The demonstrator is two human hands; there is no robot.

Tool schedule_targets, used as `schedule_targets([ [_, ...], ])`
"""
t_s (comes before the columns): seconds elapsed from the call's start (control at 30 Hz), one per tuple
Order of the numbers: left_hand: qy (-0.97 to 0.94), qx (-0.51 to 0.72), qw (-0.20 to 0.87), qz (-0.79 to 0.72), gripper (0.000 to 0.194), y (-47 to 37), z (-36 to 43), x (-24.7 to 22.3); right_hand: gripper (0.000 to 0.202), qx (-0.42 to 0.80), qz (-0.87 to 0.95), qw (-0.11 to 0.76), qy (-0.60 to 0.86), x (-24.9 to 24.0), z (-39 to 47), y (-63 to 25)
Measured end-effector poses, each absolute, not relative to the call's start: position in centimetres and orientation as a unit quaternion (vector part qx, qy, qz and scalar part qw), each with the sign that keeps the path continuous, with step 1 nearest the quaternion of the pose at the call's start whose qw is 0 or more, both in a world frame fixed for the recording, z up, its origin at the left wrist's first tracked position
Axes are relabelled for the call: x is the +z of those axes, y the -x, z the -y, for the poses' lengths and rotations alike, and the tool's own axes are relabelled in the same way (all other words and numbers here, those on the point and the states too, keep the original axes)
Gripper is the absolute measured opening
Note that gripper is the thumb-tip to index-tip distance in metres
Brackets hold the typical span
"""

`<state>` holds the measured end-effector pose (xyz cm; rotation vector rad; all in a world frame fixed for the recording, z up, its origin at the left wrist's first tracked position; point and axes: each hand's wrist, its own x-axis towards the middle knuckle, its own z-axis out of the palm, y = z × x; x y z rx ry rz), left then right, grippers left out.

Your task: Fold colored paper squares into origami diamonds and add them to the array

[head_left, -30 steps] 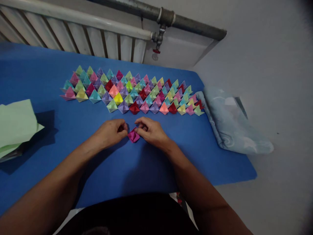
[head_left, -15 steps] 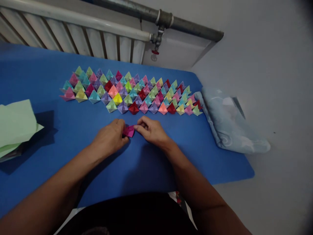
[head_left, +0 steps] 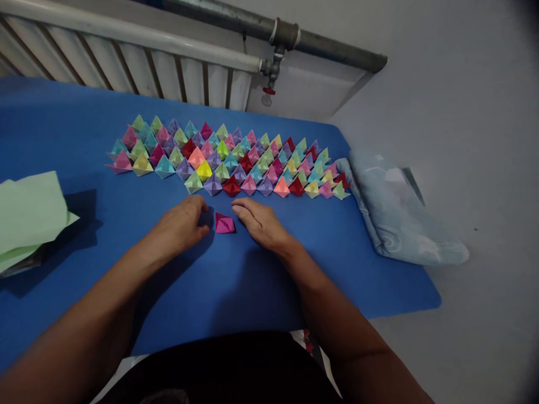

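A small folded piece of magenta paper lies on the blue table surface between my hands. Just left of it is my left hand, its thumb and fingers apart and nothing in them. To the right, my right hand rests with its fingers stretched out, close to the paper but not holding it. Beyond both hands stand several rows of folded paper boats in pink, green, purple, blue, yellow and red.
A stack of pale green paper sheets is at the left. On the right, a folded grey-blue cloth lies against the wall. Behind the table are a white radiator and a metal pipe with a red-handled valve.
Both hands have let go of the magenta paper. My left hand has drawn back to the left, and the fingers of my right hand have straightened. The paper now lies alone.
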<state>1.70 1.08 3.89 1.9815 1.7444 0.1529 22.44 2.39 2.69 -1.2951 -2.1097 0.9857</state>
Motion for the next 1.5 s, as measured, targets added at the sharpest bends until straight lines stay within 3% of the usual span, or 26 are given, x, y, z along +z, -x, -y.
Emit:
schedule_targets([
  [0.13,-0.714,0.038,0.271,-0.644,0.038,-1.9,-1.3,3.8,0.031,0.39,0.773,0.216,0.451,2.7,-2.1,-22.1],
  [0.4,-0.712,0.057,0.307,-0.629,0.017,-1.8,-1.7,4.2,0.02,0.36,0.741,0.252,0.508,1.9,-2.1,-22.2],
  [0.6,-0.73,0.057,0.275,-0.623,0.018,-2.8,-1.2,3.3,0.008,0.319,0.779,0.173,0.511,1.6,-1.9,-20.9],
  [0.73,-0.759,0.027,0.201,-0.619,0.018,-3.5,-1.0,2.9,0.013,0.244,0.798,0.11,0.54,2.0,-1.7,-20.2],
  [0.97,-0.775,0.016,0.174,-0.607,0.022,-4.0,-0.7,2.9,0.016,0.192,0.803,0.057,0.561,2.1,-1.8,-19.5],
  [1.33,-0.753,0.05,0.242,-0.61,0.012,-3.3,-1.5,2.7,0.009,0.271,0.774,0.125,0.558,2.0,-2.2,-20.0],
  [1.5,-0.714,0.088,0.317,-0.618,0.005,-2.3,-1.7,3.9,0.01,0.409,0.693,0.223,0.55,1.4,-2.1,-21.0],
])
